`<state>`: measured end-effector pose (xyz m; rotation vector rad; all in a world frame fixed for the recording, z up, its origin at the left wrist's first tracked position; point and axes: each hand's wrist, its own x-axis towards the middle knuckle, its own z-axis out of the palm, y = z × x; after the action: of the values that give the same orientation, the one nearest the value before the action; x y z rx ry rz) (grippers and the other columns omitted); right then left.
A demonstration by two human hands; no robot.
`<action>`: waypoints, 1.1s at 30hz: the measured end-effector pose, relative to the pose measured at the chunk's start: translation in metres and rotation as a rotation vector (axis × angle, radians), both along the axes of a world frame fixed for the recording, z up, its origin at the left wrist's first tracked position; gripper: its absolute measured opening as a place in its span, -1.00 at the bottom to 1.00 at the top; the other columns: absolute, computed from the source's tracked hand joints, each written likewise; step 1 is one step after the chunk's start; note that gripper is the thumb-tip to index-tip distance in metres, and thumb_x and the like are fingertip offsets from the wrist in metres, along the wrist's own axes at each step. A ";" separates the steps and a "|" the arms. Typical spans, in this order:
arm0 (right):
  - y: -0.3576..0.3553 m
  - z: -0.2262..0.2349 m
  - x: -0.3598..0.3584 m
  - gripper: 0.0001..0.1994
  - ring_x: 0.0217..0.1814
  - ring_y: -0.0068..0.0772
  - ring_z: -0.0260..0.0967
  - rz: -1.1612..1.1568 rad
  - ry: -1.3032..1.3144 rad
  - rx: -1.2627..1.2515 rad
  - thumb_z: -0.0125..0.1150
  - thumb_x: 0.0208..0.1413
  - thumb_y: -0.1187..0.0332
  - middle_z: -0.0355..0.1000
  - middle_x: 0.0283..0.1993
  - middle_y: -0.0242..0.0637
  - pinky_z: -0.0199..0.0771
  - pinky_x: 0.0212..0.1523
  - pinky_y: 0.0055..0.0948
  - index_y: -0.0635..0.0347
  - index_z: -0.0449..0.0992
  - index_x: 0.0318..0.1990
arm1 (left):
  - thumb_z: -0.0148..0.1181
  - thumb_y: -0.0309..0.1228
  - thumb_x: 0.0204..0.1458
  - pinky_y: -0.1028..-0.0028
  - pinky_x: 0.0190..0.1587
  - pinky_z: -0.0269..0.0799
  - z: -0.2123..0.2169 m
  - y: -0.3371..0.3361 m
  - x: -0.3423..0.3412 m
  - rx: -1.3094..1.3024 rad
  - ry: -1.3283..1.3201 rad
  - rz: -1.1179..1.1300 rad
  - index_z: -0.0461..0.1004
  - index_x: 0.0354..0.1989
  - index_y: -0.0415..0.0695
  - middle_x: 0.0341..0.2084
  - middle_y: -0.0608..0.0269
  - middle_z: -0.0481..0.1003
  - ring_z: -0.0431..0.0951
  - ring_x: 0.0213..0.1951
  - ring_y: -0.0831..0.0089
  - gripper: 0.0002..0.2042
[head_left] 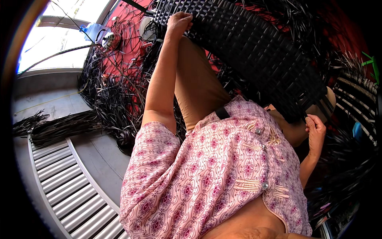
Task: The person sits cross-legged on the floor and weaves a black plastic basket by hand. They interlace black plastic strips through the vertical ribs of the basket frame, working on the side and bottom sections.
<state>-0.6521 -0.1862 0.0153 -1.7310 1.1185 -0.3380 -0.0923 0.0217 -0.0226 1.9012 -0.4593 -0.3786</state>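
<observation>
Across my legs lies a long, dark woven panel [254, 47] of black flat strips, slanting from the far middle down to the right. At its far left edge, my left hand [181, 24] is closed with curled fingers against the weave; what it pinches is hidden. By the panel's near right end, where loose strip ends stick out, my right hand [316, 129] pinches a black strip [305, 113] between thumb and fingers.
Tangled black strips [115, 91] heap to the left over a red surface [119, 59]. A bundle of strips [65, 125] lies across a pale slatted rack [71, 183] on the grey floor [99, 153]. At the right are a banded dark stack [356, 99] and a green object [372, 65].
</observation>
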 end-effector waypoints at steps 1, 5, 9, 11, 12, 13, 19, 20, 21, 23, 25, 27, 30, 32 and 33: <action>-0.001 0.000 0.002 -0.81 -0.48 -0.73 0.23 0.005 0.018 -0.027 0.29 0.21 0.33 0.38 -0.47 -0.51 0.23 -0.44 -0.69 0.27 0.62 -0.16 | 0.33 -0.36 0.08 0.58 -0.44 0.53 -0.004 0.000 0.001 0.001 -0.045 0.042 0.62 -0.21 -0.24 -0.51 0.27 0.60 0.61 -0.46 0.59 -0.79; -0.005 -0.003 0.004 -0.81 -0.48 -0.73 0.22 0.042 0.038 -0.061 0.29 0.21 0.33 0.38 -0.47 -0.51 0.22 -0.44 -0.69 0.28 0.62 -0.17 | 0.34 -0.30 -0.01 0.46 -0.33 0.54 0.000 -0.001 -0.002 0.143 -0.398 0.031 0.67 -0.27 -0.14 -0.48 0.25 0.65 0.64 -0.46 0.52 -0.79; -0.006 -0.004 0.003 -0.83 -0.51 -0.72 0.20 0.063 0.021 -0.074 0.28 0.20 0.36 0.38 -0.49 -0.50 0.22 -0.46 -0.66 0.30 0.62 -0.20 | 0.33 -0.29 -0.03 0.31 -0.11 0.52 0.001 -0.003 -0.010 0.237 -0.540 0.081 0.70 -0.30 -0.04 -0.42 0.21 0.65 0.66 -0.27 0.28 -0.83; -0.006 -0.006 0.000 -0.83 -0.51 -0.72 0.20 0.059 0.024 -0.071 0.28 0.20 0.36 0.39 -0.49 -0.49 0.22 -0.46 -0.66 0.30 0.62 -0.21 | 0.32 -0.29 -0.03 0.26 -0.03 0.50 0.002 -0.008 -0.019 0.330 -0.611 0.160 0.70 -0.30 0.02 -0.32 0.18 0.65 0.63 -0.18 0.18 -0.85; -0.006 -0.007 0.000 -0.83 -0.51 -0.72 0.21 0.054 0.025 -0.070 0.28 0.21 0.36 0.39 -0.49 -0.49 0.22 -0.46 -0.66 0.30 0.62 -0.21 | 0.32 -0.29 -0.04 0.26 -0.03 0.50 0.004 -0.009 -0.025 0.358 -0.657 0.180 0.70 -0.30 0.03 -0.30 0.17 0.65 0.63 -0.18 0.17 -0.85; -0.005 -0.006 0.001 -0.83 -0.51 -0.72 0.21 0.042 0.027 -0.064 0.28 0.20 0.36 0.39 -0.49 -0.49 0.22 -0.46 -0.66 0.30 0.62 -0.21 | 0.32 -0.29 -0.04 0.26 -0.02 0.50 0.006 -0.010 -0.028 0.387 -0.703 0.200 0.70 -0.30 0.03 -0.28 0.16 0.64 0.63 -0.18 0.16 -0.85; -0.005 -0.005 0.003 -0.82 -0.49 -0.73 0.20 0.046 0.039 -0.055 0.29 0.20 0.34 0.36 -0.48 -0.52 0.20 -0.44 -0.69 0.30 0.61 -0.18 | 0.45 -0.26 -0.04 0.47 -0.14 0.50 0.009 0.008 0.020 0.282 -0.307 -0.100 0.62 -0.17 -0.23 -0.33 0.26 0.65 0.61 -0.28 0.47 -0.66; -0.006 -0.006 0.003 -0.82 -0.49 -0.73 0.20 0.044 0.042 -0.054 0.29 0.20 0.34 0.36 -0.48 -0.52 0.20 -0.44 -0.69 0.30 0.61 -0.18 | 0.46 -0.25 -0.04 0.49 -0.19 0.48 0.012 0.009 0.026 0.264 -0.275 -0.148 0.62 -0.18 -0.22 -0.36 0.31 0.63 0.58 -0.31 0.51 -0.67; -0.006 -0.006 0.003 -0.82 -0.49 -0.73 0.20 0.041 0.045 -0.054 0.30 0.20 0.34 0.36 -0.48 -0.52 0.20 -0.44 -0.69 0.30 0.61 -0.18 | 0.46 -0.25 -0.03 0.50 -0.24 0.47 0.014 0.009 0.030 0.246 -0.244 -0.195 0.62 -0.19 -0.21 -0.40 0.35 0.61 0.55 -0.34 0.54 -0.68; -0.007 -0.006 0.003 -0.82 -0.49 -0.73 0.20 0.042 0.048 -0.051 0.30 0.20 0.34 0.36 -0.48 -0.52 0.21 -0.44 -0.68 0.29 0.61 -0.18 | 0.46 -0.28 -0.02 0.61 -0.43 0.33 0.022 0.009 0.039 0.269 -0.069 -0.249 0.62 -0.24 -0.15 -0.49 0.46 0.54 0.44 -0.49 0.67 -0.74; -0.007 -0.006 0.004 -0.82 -0.49 -0.73 0.20 0.041 0.045 -0.043 0.30 0.20 0.33 0.36 -0.48 -0.52 0.21 -0.44 -0.68 0.29 0.61 -0.19 | 0.46 -0.29 -0.02 0.66 -0.51 0.25 0.024 0.009 0.047 0.240 0.030 -0.297 0.62 -0.26 -0.13 -0.52 0.50 0.51 0.37 -0.55 0.74 -0.77; -0.007 -0.005 0.005 -0.82 -0.48 -0.73 0.21 0.038 0.037 -0.030 0.30 0.20 0.34 0.36 -0.48 -0.52 0.21 -0.44 -0.69 0.29 0.61 -0.19 | 0.45 -0.32 -0.01 0.67 -0.56 0.20 0.025 0.009 0.045 0.222 0.046 -0.303 0.61 -0.25 -0.12 -0.54 0.53 0.50 0.31 -0.61 0.74 -0.78; -0.010 -0.007 0.003 -0.84 -0.50 -0.73 0.20 0.044 0.030 -0.021 0.30 0.20 0.36 0.37 -0.49 -0.51 0.20 -0.46 -0.68 0.29 0.61 -0.22 | 0.45 -0.32 -0.02 0.67 -0.55 0.18 0.027 0.009 0.047 0.202 0.080 -0.344 0.61 -0.23 -0.11 -0.55 0.54 0.49 0.29 -0.61 0.75 -0.77; -0.010 -0.007 0.003 -0.84 -0.50 -0.74 0.19 0.040 0.042 -0.016 0.30 0.20 0.36 0.36 -0.49 -0.52 0.20 -0.46 -0.69 0.29 0.61 -0.22 | 0.46 -0.30 -0.03 0.66 -0.53 0.17 0.027 0.009 0.046 0.188 0.092 -0.347 0.61 -0.22 -0.10 -0.56 0.55 0.47 0.28 -0.60 0.75 -0.75; -0.011 -0.006 0.003 -0.85 -0.51 -0.74 0.19 0.039 0.050 -0.013 0.30 0.20 0.36 0.36 -0.49 -0.52 0.20 -0.46 -0.69 0.29 0.60 -0.22 | 0.47 -0.30 -0.04 0.65 -0.53 0.16 0.025 0.009 0.045 0.180 0.100 -0.348 0.61 -0.21 -0.10 -0.56 0.56 0.46 0.28 -0.59 0.75 -0.74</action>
<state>-0.6489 -0.1969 0.0093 -1.7790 1.1194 -0.2802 -0.0468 0.0302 0.0024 1.9649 -0.7111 -0.7617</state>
